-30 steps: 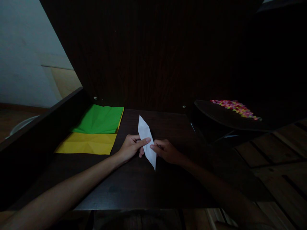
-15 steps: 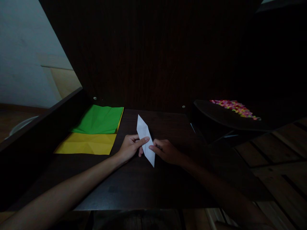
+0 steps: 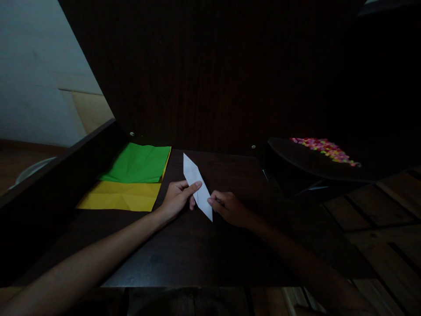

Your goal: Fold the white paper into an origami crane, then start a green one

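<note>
A white folded paper (image 3: pixel 197 184), long and slanted with pointed ends, is held above the dark table between both hands. My left hand (image 3: pixel 179 197) grips its left side, thumb flat on top and fingers partly hidden underneath. My right hand (image 3: pixel 228 207) pinches the lower right edge between thumb and curled fingers. Left of the hands lies a creased green sheet (image 3: pixel 140 162), overlapping a yellow sheet (image 3: pixel 121 196).
The dark wooden table (image 3: pixel 184 259) has a raised side board (image 3: pixel 62 162) on the left and a tall panel (image 3: pixel 204 79) behind. To the right, a dark bag-like item (image 3: pixel 292 158) bears a colourful beaded strip (image 3: pixel 325 149). Wooden slats (image 3: pixel 391 210) show beyond.
The white paper has tilted further, its top end shifting left and its lower end rising slightly. Both hands keep their hold on it.
</note>
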`<action>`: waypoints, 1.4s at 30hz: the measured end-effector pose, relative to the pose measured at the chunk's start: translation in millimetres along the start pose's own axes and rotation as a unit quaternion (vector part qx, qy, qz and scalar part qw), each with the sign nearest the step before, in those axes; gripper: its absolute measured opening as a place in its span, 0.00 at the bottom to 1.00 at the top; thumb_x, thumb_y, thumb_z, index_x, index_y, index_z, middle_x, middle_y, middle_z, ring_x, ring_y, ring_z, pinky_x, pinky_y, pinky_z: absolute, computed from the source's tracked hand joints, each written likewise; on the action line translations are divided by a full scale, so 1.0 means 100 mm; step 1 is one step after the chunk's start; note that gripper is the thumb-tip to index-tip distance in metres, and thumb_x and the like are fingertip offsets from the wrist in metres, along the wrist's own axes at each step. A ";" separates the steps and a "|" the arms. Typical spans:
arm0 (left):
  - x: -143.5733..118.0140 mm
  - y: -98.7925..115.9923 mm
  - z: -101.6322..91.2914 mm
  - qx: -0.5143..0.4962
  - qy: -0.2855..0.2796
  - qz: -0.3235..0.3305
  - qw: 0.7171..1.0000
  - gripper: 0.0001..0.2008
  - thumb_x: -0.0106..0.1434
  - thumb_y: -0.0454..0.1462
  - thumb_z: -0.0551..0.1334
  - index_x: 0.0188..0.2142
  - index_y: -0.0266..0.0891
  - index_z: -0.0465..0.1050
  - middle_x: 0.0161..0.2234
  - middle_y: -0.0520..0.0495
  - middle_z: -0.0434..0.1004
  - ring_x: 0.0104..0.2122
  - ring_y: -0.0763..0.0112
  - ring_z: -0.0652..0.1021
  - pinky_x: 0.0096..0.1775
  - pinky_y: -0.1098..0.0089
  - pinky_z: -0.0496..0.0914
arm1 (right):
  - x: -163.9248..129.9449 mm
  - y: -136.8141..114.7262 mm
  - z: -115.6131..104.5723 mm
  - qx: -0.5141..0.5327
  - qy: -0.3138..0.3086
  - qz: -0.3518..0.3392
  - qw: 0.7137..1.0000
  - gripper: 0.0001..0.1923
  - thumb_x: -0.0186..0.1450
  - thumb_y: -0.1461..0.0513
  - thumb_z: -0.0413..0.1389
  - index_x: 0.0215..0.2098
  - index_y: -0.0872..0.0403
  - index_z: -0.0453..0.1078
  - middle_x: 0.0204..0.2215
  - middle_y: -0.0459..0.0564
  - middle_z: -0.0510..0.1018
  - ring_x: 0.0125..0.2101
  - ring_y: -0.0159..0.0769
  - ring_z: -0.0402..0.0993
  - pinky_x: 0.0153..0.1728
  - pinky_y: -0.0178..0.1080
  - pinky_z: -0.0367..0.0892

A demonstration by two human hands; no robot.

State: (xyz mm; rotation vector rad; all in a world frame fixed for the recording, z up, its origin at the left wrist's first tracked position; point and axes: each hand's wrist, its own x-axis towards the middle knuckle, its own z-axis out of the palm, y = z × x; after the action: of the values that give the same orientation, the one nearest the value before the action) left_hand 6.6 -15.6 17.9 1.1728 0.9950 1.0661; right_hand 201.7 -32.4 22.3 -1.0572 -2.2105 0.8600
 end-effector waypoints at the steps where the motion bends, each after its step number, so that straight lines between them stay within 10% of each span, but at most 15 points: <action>1: 0.00 0.01 0.00 -0.004 0.006 0.000 1.000 0.19 0.57 0.47 0.67 0.20 0.34 0.70 0.13 0.53 0.69 0.12 0.77 0.68 0.16 0.77 0.61 | 0.00 0.01 0.00 0.001 0.003 0.000 1.000 0.14 0.70 0.57 0.47 0.27 0.53 0.60 0.21 0.41 0.65 0.23 0.29 0.62 0.27 0.33 0.55; 20: -0.01 0.00 0.05 -0.093 0.008 -0.013 0.996 0.18 0.54 0.47 0.70 0.24 0.33 0.73 0.14 0.53 0.69 0.13 0.79 0.67 0.16 0.77 0.62 | -0.01 0.14 0.12 0.265 0.049 0.081 0.960 0.18 0.67 0.52 0.44 0.26 0.54 0.63 0.16 0.41 0.64 0.17 0.29 0.61 0.19 0.33 0.54; 30: 0.00 -0.02 0.04 -0.082 -0.007 -0.025 0.996 0.20 0.55 0.49 0.69 0.25 0.34 0.71 0.15 0.51 0.71 0.14 0.76 0.70 0.17 0.75 0.66 | 0.00 0.09 0.16 0.239 0.054 0.108 0.963 0.17 0.65 0.49 0.51 0.27 0.52 0.62 0.16 0.39 0.63 0.16 0.28 0.60 0.18 0.32 0.55; 42: -0.02 -0.05 0.04 -0.022 -0.150 -0.031 0.988 0.23 0.58 0.53 0.65 0.26 0.32 0.74 0.22 0.46 0.78 0.20 0.74 0.76 0.26 0.74 0.70 | 0.07 0.15 0.09 0.221 0.131 0.106 0.961 0.16 0.62 0.53 0.53 0.22 0.53 0.60 0.19 0.41 0.60 0.22 0.31 0.57 0.25 0.34 0.56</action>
State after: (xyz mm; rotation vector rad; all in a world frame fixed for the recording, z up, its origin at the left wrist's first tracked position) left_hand 10.5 -18.8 13.2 1.2159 0.7624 0.8283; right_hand 198.3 -22.2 6.8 -1.1174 -1.6063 1.1666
